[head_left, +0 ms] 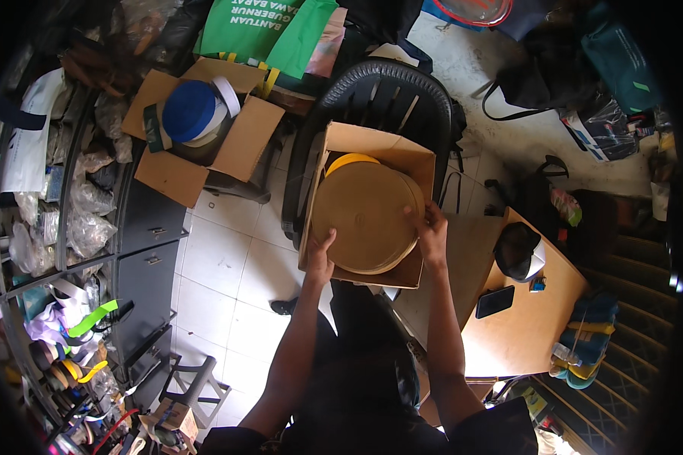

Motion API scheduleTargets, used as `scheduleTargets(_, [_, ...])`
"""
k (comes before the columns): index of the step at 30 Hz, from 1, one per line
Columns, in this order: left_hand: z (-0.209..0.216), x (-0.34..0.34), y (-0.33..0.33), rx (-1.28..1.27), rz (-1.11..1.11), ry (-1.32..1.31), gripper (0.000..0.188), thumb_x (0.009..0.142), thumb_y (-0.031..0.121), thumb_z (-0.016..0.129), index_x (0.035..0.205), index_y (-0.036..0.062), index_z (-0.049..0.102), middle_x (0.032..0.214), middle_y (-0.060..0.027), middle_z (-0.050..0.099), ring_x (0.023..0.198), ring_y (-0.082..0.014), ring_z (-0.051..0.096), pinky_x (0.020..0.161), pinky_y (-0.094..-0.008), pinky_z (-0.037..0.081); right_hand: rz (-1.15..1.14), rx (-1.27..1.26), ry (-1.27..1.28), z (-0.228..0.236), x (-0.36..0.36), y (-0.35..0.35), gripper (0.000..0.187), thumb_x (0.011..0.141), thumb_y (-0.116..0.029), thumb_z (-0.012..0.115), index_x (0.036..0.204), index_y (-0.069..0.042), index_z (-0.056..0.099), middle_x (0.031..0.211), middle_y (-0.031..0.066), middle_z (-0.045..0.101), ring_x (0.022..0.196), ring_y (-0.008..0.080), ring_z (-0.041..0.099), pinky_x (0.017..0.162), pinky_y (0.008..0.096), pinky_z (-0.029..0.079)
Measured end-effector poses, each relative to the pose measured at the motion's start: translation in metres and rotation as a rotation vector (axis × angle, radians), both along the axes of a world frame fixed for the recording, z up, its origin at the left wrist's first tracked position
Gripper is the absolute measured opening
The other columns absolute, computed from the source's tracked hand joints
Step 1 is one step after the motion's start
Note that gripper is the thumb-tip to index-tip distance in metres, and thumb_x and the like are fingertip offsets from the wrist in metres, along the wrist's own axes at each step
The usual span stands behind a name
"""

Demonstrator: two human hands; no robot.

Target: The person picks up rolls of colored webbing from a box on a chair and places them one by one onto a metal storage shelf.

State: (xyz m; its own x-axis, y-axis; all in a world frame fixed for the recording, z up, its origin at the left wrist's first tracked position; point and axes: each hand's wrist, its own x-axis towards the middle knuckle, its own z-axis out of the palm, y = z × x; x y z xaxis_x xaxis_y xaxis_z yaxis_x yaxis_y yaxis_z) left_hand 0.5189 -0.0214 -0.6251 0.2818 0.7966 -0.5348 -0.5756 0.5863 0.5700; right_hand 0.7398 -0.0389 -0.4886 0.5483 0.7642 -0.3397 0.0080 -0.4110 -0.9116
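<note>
Centre of the frame: left hand (321, 259) and right hand (432, 233) grip a brown roll (363, 220) by opposite edges — inside or just above an open cardboard box (387, 142), I cannot tell.

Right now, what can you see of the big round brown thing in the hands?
The big, flat, round brown disc looks like a tightly wound roll of strap, with faint rings and a small mark at its centre. Its broad face points up toward the camera. It is in or just above an open brown cardboard box, partly covering a round yellow thing. The left hand and right hand hold its opposite sides.
</note>
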Motion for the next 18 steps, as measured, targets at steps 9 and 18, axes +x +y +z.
scheduleTargets(9, [0.026,0.006,0.109,0.481,-0.624,0.505,0.068,0.076,0.026,0.081,0.13,0.002,0.049,0.117,-0.0119,0.061,0.108,-0.0201,0.059,0.095,-0.0328,0.046,0.285,0.21,-0.407,-0.065,0.05,0.033,0.076,0.064,-0.03,0.087,0.126,-0.001,0.055,0.127,0.0171,0.057,0.111,0.0305,0.058,0.095,0.038,0.045])
scheduleTargets(18, [0.001,0.049,0.132,0.516,-0.657,0.594,0.044,0.078,0.03,0.081,0.106,0.001,0.065,0.094,-0.0066,0.067,0.087,-0.0125,0.063,0.079,-0.0266,0.051,0.348,-0.067,0.02,-0.093,0.063,0.044,0.052,0.062,-0.018,0.09,0.102,0.008,0.069,0.087,0.0087,0.072,0.074,0.0123,0.066,0.069,0.0259,0.053])
